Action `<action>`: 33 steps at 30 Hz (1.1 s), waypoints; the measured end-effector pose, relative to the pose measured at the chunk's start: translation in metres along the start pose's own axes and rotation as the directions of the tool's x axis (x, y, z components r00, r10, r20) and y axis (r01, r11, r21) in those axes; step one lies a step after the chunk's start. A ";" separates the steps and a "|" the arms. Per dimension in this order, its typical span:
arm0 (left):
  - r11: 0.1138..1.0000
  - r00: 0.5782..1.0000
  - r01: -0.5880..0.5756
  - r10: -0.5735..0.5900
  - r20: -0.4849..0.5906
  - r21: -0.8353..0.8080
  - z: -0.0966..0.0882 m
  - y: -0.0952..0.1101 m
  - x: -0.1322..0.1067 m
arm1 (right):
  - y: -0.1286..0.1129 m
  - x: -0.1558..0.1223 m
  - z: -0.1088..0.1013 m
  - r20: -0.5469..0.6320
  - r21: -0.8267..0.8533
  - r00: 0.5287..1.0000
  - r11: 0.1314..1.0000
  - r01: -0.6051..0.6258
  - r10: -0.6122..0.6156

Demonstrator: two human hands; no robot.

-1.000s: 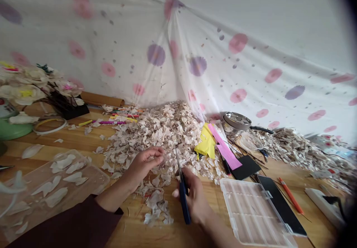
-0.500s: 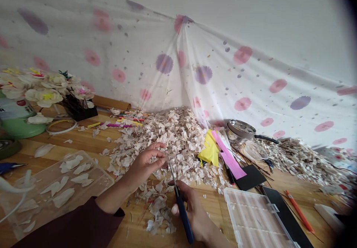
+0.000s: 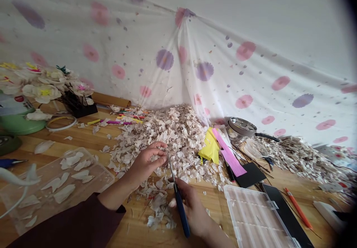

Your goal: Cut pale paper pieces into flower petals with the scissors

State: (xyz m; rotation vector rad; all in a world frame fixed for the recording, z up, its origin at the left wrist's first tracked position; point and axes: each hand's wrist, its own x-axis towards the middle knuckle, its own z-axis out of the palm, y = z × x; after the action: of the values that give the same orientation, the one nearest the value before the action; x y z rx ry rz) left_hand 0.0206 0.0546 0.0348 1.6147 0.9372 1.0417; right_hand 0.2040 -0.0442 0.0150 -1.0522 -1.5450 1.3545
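Observation:
My left hand [image 3: 149, 160] has thumb and forefinger pinched together on a thin pale flake, mostly lost against the heap behind it. In my right hand [image 3: 189, 205] are scissors [image 3: 181, 211] with dark blue handles, my fingers wrapped around them. Their narrow blades point up and away, the tips close to my left fingertips. Whether the blades are parted cannot be made out. Behind both hands rises a big heap of pale, petal-like flakes [image 3: 178, 129]. A smaller scatter of flakes [image 3: 160, 211] lies left of the scissors.
A clear plastic lid [image 3: 103, 171] with larger petals lies at left, before pale artificial flowers [image 3: 44, 88]. At right are yellow paper [image 3: 210, 147], a pink strip [image 3: 231, 162], a compartment box [image 3: 251, 214], an orange pen [image 3: 298, 207], a metal pan [image 3: 242, 127] and another flake heap [image 3: 301, 158].
The scissors and my right hand have shifted slightly up and to the left, with the tips nearer my left fingers. My left hand keeps its pinch. The view has turned a little.

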 end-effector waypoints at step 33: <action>0.949 0.961 0.272 -0.258 0.101 -0.160 0.043 0.000 -0.022 | 0.004 0.013 -0.002 -0.550 0.352 0.830 0.928 0.124 0.097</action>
State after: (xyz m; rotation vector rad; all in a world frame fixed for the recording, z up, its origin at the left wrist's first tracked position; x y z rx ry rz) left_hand 0.0539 0.0210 0.0234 1.3349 0.9535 0.8420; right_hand 0.2022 -0.0306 0.0123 -1.0629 -0.8139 1.1281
